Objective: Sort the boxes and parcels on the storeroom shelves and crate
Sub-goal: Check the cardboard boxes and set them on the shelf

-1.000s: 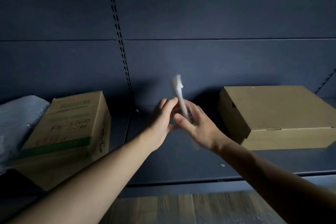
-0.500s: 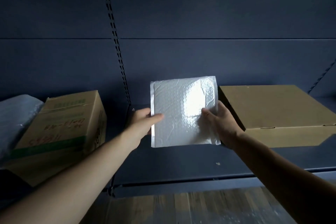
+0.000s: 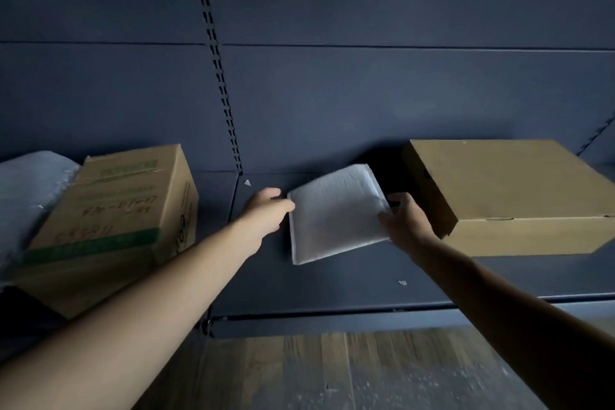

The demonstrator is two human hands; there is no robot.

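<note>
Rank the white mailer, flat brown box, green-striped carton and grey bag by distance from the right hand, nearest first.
1. white mailer: gripped by the right hand at its right edge.
2. flat brown box: just right of the hand.
3. green-striped carton: far left.
4. grey bag: leftmost, beyond the carton.

The padded envelope [image 3: 336, 213] is white, its face faintly dimpled in a bubble pattern. The left carton [image 3: 109, 206] is brown cardboard with a green band across it, a pale green printed panel near its far edge and reddish handwritten marks. The flat box [image 3: 506, 183] on the right is plain tan. The parcel [image 3: 30, 183] at far left is pale grey with a bubbled wrap. The shelf [image 3: 332, 289] and its back panel [image 3: 366, 93] are dark blue-grey. The upright [image 3: 216, 70] carries a column of paired black slots. The floor [image 3: 349, 373] is brown wood-grain planking flecked with pale specks.
</note>
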